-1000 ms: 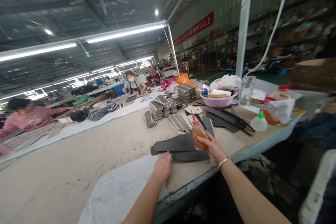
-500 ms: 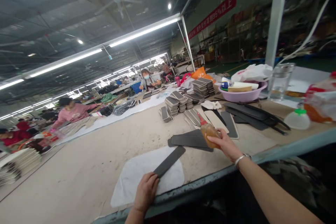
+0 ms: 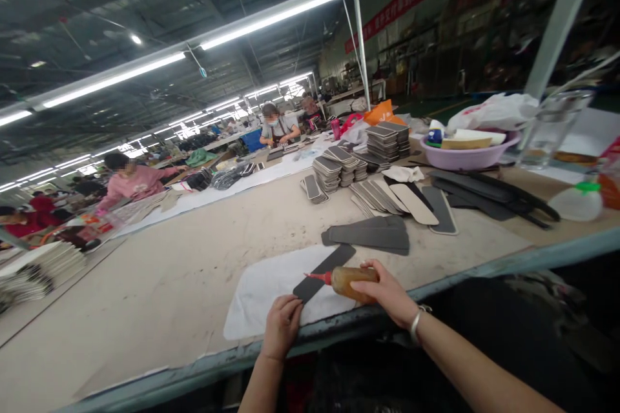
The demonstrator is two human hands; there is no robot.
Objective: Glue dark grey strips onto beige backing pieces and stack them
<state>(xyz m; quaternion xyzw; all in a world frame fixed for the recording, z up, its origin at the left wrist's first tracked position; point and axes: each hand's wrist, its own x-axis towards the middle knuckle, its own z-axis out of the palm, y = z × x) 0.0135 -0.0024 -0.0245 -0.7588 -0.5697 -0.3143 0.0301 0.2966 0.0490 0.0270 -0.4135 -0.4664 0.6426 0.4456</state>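
Note:
A dark grey strip (image 3: 317, 270) lies slantwise on a white sheet (image 3: 252, 290) near the table's front edge. My left hand (image 3: 282, 324) pinches its lower left end. Wrapped round a bottle of amber liquid (image 3: 352, 282), my right hand (image 3: 387, 290) holds it tilted nearly level, its red nozzle (image 3: 320, 277) pointing left over the strip. Whether the tip touches the strip is unclear. Just behind, a fan of dark grey pieces (image 3: 371, 234) rests on the table.
Stacks of edged pieces (image 3: 339, 166) stand further back, beside a purple basin (image 3: 467, 155). Black straps (image 3: 504, 197) and a green-capped bottle (image 3: 578, 202) lie at the right. Other people work across the long table (image 3: 169, 264).
My right hand has brought the bottle down and left, turning its nozzle from upward to leftward over the strip. My left hand still holds the strip's end. The view has shifted.

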